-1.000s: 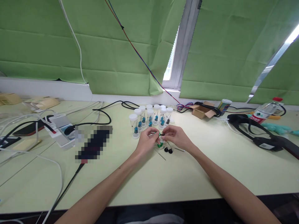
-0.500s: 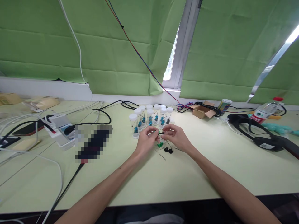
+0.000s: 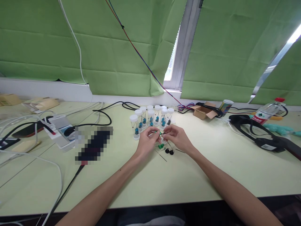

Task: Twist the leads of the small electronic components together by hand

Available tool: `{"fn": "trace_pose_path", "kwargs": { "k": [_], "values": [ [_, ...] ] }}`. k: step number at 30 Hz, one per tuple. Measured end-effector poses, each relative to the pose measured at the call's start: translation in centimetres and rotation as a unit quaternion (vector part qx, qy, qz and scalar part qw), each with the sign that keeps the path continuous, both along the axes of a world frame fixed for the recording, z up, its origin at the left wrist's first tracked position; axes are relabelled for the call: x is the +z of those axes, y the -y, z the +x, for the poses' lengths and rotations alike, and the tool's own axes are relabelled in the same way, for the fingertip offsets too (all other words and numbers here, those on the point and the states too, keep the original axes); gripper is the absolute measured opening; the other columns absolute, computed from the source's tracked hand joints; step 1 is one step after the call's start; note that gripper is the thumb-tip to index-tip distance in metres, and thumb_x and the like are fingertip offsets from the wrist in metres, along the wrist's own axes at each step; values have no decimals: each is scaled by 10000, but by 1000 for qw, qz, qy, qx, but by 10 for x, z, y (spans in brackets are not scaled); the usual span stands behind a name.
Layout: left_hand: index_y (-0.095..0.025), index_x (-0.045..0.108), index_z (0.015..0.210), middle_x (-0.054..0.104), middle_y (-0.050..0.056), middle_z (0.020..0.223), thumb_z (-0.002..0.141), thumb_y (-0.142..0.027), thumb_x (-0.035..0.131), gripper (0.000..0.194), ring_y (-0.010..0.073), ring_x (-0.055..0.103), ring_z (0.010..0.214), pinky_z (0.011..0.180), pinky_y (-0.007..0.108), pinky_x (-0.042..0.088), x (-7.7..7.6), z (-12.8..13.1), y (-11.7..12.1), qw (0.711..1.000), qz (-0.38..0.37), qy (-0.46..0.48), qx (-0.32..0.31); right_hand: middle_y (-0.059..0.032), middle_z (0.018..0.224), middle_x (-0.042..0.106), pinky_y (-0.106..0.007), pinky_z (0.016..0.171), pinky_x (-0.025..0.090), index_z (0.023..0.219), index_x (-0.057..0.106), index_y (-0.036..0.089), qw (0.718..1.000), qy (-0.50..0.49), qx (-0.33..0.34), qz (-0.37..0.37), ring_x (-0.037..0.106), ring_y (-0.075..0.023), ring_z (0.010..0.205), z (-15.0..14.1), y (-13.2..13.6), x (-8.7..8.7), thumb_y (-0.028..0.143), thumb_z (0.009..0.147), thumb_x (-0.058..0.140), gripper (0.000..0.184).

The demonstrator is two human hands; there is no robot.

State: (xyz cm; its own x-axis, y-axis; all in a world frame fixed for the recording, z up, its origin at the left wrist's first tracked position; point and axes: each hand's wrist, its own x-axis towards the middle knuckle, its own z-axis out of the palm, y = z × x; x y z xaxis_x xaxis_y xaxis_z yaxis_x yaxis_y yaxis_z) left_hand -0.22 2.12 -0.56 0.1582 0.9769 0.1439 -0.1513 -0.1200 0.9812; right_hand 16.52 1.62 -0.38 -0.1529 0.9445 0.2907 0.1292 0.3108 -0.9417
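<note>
My left hand point(image 3: 150, 139) pinches a small green part point(image 3: 160, 133) between thumb and fingers. Opposite it, my right hand point(image 3: 175, 137) closes on a small black piece point(image 3: 163, 134) that meets the green part. Too little of either shows to tell their exact kind. Below my fingers lie another green piece point(image 3: 161, 146), two round black pieces point(image 3: 169, 152) and a thin metal rod point(image 3: 162, 155). Just behind my hands stand several clear tubes point(image 3: 134, 127) with white caps, most with blue parts inside.
On the left are a power strip point(image 3: 61, 131), tangled cables and a blurred-out dark device point(image 3: 95, 144). An open cardboard box point(image 3: 204, 111), a printed can point(image 3: 226, 107), a black headset point(image 3: 261, 135) and a red-capped bottle point(image 3: 264, 112) stand at the right.
Both hands stay almost in place, with only a slight shift of the fingers around the green and black parts. The loose pieces on the table have not moved.
</note>
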Motion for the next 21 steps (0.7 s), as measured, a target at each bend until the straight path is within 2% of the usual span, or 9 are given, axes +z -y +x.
{"fn": "trace_pose_path", "kwargs": {
  "k": [11, 21],
  "values": [
    [-171, 596, 835, 593, -3, 781, 756, -350, 701, 222, 107, 604, 564, 672, 322, 531, 1, 3, 3, 999, -25, 28, 2, -27, 805, 630, -318, 644, 567, 862, 610, 190, 1000, -15, -15, 13, 648, -171, 682, -1, 1, 0, 362, 691, 781, 297],
    [-168, 604, 821, 598, 1, 742, 710, -354, 732, 251, 109, 589, 547, 667, 334, 539, 4, 5, 5, 997, -46, 51, 20, -43, 849, 649, -346, 741, 562, 895, 609, 200, 997, 22, -36, 63, 660, -193, 770, -1, 0, -5, 355, 723, 755, 274]
  ]
}}
